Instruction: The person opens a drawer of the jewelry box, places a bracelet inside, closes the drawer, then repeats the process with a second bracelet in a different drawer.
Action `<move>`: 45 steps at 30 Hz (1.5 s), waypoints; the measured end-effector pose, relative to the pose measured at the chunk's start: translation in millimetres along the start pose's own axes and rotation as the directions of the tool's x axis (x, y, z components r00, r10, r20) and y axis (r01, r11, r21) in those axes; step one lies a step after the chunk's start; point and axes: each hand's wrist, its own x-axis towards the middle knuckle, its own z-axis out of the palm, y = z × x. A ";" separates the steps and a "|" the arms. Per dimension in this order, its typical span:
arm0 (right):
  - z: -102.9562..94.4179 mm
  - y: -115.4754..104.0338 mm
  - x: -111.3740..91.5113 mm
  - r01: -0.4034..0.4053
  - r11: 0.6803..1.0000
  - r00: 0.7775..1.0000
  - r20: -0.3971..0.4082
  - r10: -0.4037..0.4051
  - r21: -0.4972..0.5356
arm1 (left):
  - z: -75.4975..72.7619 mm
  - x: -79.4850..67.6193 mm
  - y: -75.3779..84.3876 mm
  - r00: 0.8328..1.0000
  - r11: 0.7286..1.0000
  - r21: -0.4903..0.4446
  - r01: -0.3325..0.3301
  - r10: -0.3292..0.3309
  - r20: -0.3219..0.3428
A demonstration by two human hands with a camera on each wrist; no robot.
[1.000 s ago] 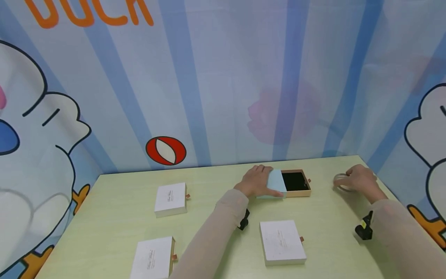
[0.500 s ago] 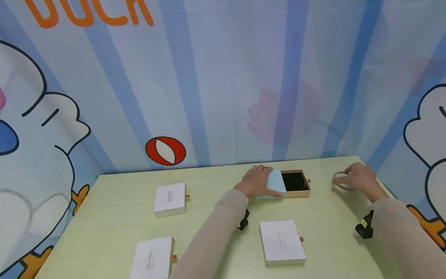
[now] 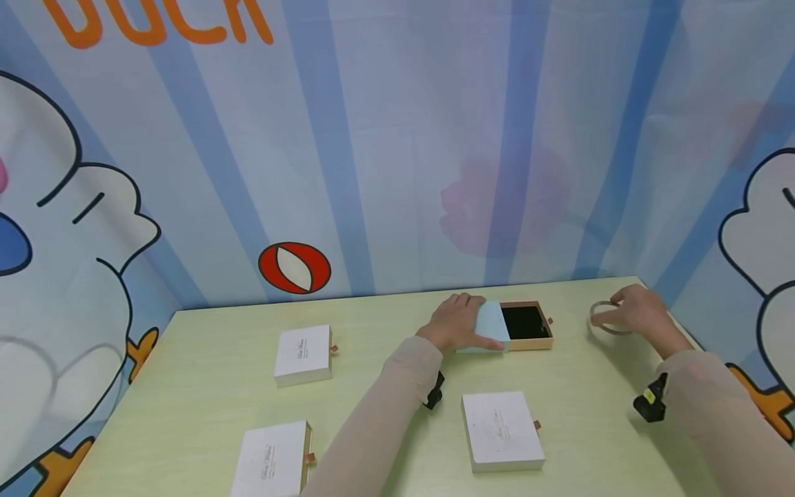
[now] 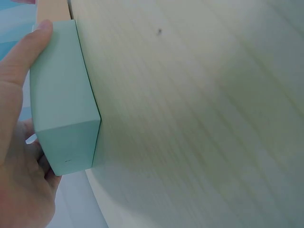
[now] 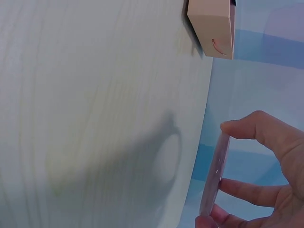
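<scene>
My left hand point(image 3: 458, 323) grips a light blue box sleeve point(image 3: 493, 326) near the table's back edge, thumb along its front side in the left wrist view. From the sleeve's right end sticks a tan drawer point(image 3: 535, 344), lined in black, with a small tab at its end. To the right of that drawer, my right hand point(image 3: 644, 317) pinches a pale, glossy bangle point(image 5: 216, 173) between thumb and fingers. In the right wrist view the bangle is seen edge-on, held above the table, and its ring-shaped shadow falls on the tabletop.
Three white boxes with tabs lie on the pale table point(image 3: 385, 386): one back left point(image 3: 304, 355), one front left point(image 3: 271, 459), one front centre-right point(image 3: 503, 431). A patterned blue cloth point(image 3: 397, 138) hangs behind the table.
My right hand has shifted slightly left with the bangle, towards the drawer. My left hand and the light blue sleeve stay where they were.
</scene>
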 end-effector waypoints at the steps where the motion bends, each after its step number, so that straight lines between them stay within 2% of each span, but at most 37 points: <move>1: -0.2 -1.0 -0.2 0.003 1.000 1.000 -0.001 -0.003 0.002 | -0.3 -0.3 0.2 1.000 1.000 -0.001 0.001 -0.001 -0.002; 14: -1.5 -11.3 -2.2 0.053 0.999 0.998 -0.022 -0.053 -0.012 | 1.4 0.3 -0.2 1.000 1.000 -0.009 0.000 0.000 -0.007; 21: -1.4 -16.6 -3.3 0.071 0.997 0.997 -0.034 -0.071 -0.002 | 1.2 2.1 -1.2 1.000 1.000 -0.009 0.001 -0.001 0.014; 27: 0.8 -25.7 -4.1 0.099 0.995 0.994 -0.048 -0.099 -0.006 | 0.9 1.2 -0.9 1.000 1.000 -0.008 -0.001 0.001 0.001; 35: 4.9 -40.0 -4.2 0.093 0.996 0.995 -0.036 -0.093 -0.004 | 4.5 2.6 -2.6 1.000 1.000 0.009 -0.002 0.002 0.002; 45: 7.4 -54.8 -2.5 0.107 0.994 0.994 -0.020 -0.107 -0.013 | 1.1 -0.2 -0.6 1.000 1.000 0.008 -0.003 0.003 0.006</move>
